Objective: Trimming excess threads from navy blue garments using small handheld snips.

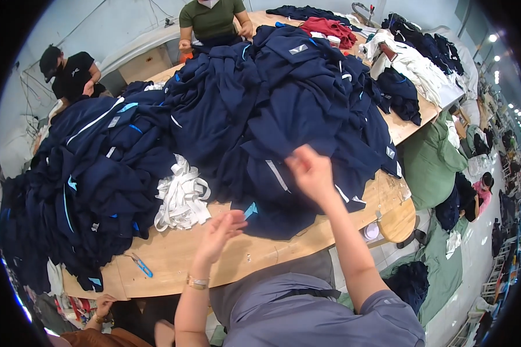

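Note:
Navy blue garments (307,110) lie in a large heap across the wooden table in front of me. Over the near part of the heap, my right hand (311,173) is closed, its fingertips pinching a raised fold of a navy garment (275,136); hand and fold are slightly blurred. My left hand (219,234) hovers at the table's near side with its fingers stretched out and nothing in them. Just beyond its fingertips a light blue tag (250,211) shows on the garment's edge. A bundle of white tape strips (183,194) rests between the heaps, left of my hands.
A blue-handled cutter (142,266) lies on the wooden table (237,266). Two people stand across the table; another person's hand (104,303) is at the near left edge. Red cloth (330,32) and white garments (417,72) lie far right. A green sack (431,162) stands beside the table.

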The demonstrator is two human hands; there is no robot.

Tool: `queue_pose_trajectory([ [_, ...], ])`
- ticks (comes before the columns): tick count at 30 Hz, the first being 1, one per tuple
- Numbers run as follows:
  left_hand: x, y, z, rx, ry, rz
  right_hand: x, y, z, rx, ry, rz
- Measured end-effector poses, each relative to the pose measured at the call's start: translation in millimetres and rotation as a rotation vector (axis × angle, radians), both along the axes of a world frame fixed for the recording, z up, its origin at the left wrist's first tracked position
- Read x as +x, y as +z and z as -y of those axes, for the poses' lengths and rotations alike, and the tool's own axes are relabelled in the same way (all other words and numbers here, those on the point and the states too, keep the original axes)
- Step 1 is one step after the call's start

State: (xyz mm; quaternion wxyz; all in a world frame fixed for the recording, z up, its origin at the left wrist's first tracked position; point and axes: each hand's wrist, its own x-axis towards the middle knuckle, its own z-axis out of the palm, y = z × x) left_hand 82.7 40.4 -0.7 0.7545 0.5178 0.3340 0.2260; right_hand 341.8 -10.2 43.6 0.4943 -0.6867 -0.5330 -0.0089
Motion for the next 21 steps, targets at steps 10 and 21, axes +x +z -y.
queue_pose_trajectory([
  [10,-17.9,-33.2,21.9,-0.299,0.29,0.121,-143.7,-18.8,72.5,-0.244,0.953,0.135],
  [21,-118.0,-38.0,22.5,0.908,0.676,-0.975,-74.5,-88.7,52.1,-0.324,0.447,-0.108],
])
